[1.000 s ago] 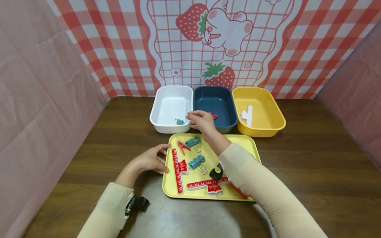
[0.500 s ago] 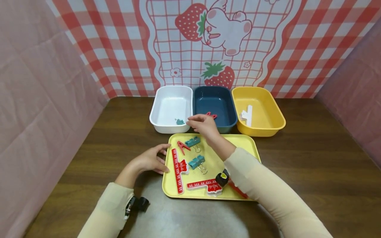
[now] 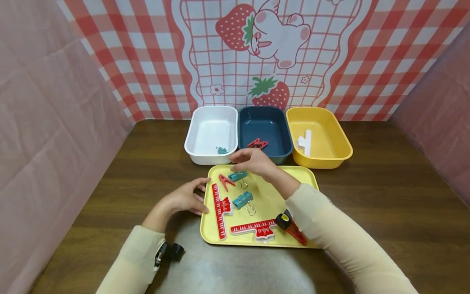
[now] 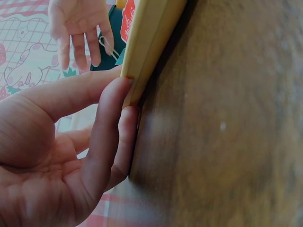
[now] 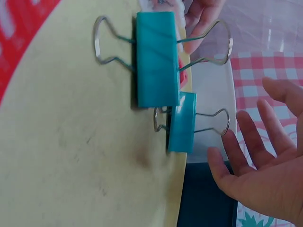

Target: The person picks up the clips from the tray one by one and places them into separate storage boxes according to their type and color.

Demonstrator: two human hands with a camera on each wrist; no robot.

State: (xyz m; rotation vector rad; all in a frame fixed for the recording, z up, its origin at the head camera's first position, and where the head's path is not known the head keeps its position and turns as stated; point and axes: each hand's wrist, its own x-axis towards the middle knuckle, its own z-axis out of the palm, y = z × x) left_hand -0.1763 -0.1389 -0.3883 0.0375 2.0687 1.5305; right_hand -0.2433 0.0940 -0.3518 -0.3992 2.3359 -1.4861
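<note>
1. Our L hand [image 3: 185,198] is at the L edge of the shallow yellow rectangular tray [image 3: 268,200]: fingers loosely bent, thumb & index spread apart, tips touching the rim.
2. Our R hand [image 3: 253,161] hovers above the tray's far edge, thumb & fingers spread. Just beside the fingertips is the far teal binder clip w/ silver wire handles [image 3: 238,176]; we can't tell if they touch it.
3. Same tray: near teal binder clip w/ wire handles [image 3: 242,200], lying closer to us; A-shaped red plastic clip [image 3: 226,182], just L of the far one.
4. Also on tray: red-and-white ruler-shaped clip [image 3: 219,212] along L side; 2nd red-and-white clip [image 3: 253,226] along near side. Red piece [image 3: 296,234] by our R sleeve is partly hidden.
5. Behind tray, L to R: white plastic bin [image 3: 211,159] w/ small teal clip [image 3: 222,150]; dark blue plastic bin [image 3: 264,126] w/ red clips [image 3: 258,143]; deep yellow plastic bin [image 3: 323,164] w/ white clip [image 3: 307,143].
</note>
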